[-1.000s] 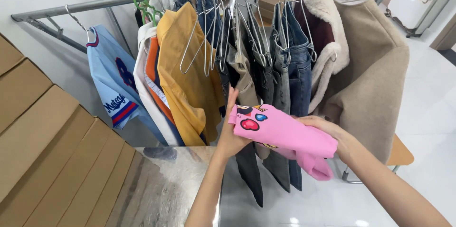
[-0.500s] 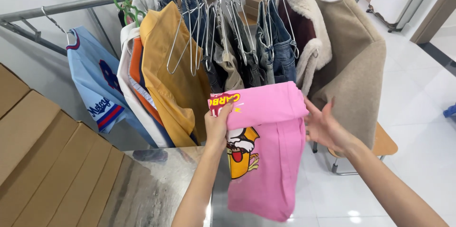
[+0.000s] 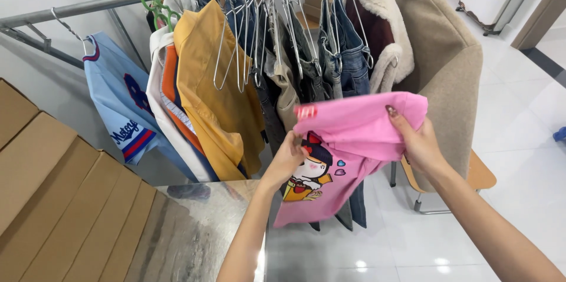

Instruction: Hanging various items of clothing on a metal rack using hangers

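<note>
At nine o'clock I note cardboard boxes [image 3: 53, 182], then a light blue jersey [image 3: 118, 108] and a mustard shirt [image 3: 215, 90] hanging on the metal rail [image 3: 118, 0]. At centre, my left hand [image 3: 289, 158] pinches the pink shirt [image 3: 354, 134]; my right hand [image 3: 415, 137] grips its three o'clock edge, before a beige coat [image 3: 451, 64].

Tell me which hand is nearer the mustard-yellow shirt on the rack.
Left. The left hand grips the pink shirt just beside the mustard-yellow shirt; the right hand holds its far edge.
</note>
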